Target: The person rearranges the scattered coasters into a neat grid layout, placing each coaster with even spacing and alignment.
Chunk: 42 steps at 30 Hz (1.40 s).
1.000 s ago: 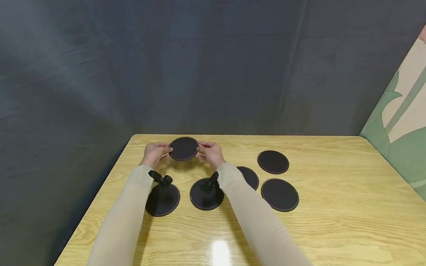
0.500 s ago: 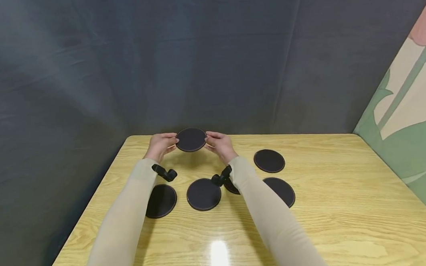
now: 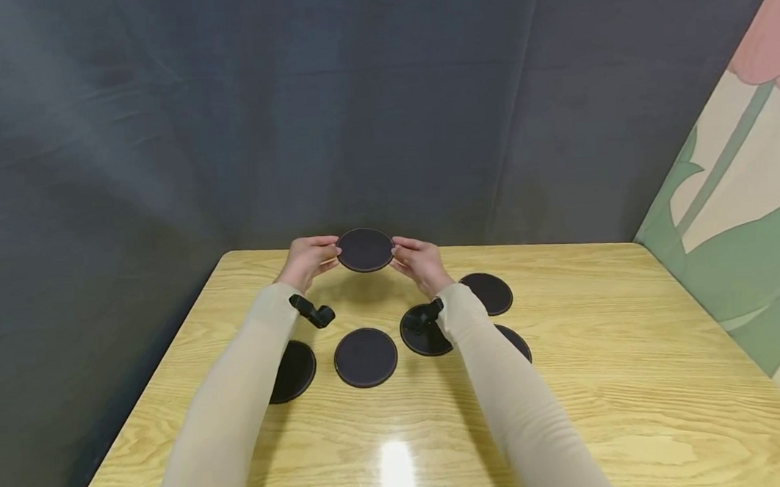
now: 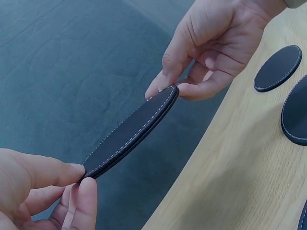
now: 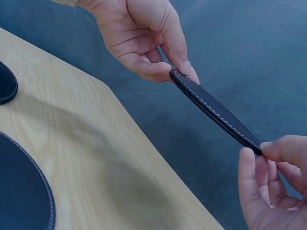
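Between both hands, raised off the table near its far edge, is a round black coaster with pale stitching round its rim. My left hand pinches its left side between thumb and fingers. The opposite side is pinched the same way by my right hand. In the left wrist view the coaster shows tilted and nearly edge-on, with a groove-like line along its edge. Nearer me on the table lie more black coasters, among them a middle coaster and a left coaster partly behind my left forearm.
Right of the middle lie a coaster under my right wrist, a far coaster and another coaster partly hidden by my sleeve. The wooden table meets a dark curtain behind and a floral panel at right.
Both hands have carried the held coaster rightward and toward the far edge, higher in the view. The view has shifted slightly; the coasters on the table have stayed in place.
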Tool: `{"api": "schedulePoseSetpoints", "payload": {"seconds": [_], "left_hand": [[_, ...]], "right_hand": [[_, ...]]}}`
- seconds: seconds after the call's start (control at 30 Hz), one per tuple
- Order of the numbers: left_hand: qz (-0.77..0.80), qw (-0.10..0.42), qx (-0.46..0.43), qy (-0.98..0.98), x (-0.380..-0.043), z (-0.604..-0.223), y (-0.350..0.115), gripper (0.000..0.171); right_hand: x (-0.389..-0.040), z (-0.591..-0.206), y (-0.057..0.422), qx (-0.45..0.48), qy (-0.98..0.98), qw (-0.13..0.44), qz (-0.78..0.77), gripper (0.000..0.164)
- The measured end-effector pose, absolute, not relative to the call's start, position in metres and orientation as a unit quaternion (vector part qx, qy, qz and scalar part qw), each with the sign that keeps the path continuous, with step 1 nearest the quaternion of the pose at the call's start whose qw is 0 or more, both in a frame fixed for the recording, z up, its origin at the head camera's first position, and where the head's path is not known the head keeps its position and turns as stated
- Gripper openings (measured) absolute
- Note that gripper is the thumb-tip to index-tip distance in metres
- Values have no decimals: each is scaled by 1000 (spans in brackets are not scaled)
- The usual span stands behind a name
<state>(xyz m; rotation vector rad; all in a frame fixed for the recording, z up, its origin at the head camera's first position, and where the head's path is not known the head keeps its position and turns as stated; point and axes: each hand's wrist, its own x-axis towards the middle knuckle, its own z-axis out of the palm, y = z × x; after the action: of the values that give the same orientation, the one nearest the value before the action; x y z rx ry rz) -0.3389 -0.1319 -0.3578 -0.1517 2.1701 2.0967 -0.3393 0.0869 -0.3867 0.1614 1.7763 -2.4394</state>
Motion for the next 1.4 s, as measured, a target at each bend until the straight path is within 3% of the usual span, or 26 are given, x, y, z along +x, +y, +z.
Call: {"api": "schedulePoseSetpoints", "payload": {"seconds": [0.47,1.4], "left_hand": [[689,65,-42,721,-347,-353,-121,41],[690,66,-68,718,-345,-390,-121,38]], "right_hand": [[-343,-381,98,47,600,49,-797,38],[-341,-408,92,67,631,60,-771,38]]}}
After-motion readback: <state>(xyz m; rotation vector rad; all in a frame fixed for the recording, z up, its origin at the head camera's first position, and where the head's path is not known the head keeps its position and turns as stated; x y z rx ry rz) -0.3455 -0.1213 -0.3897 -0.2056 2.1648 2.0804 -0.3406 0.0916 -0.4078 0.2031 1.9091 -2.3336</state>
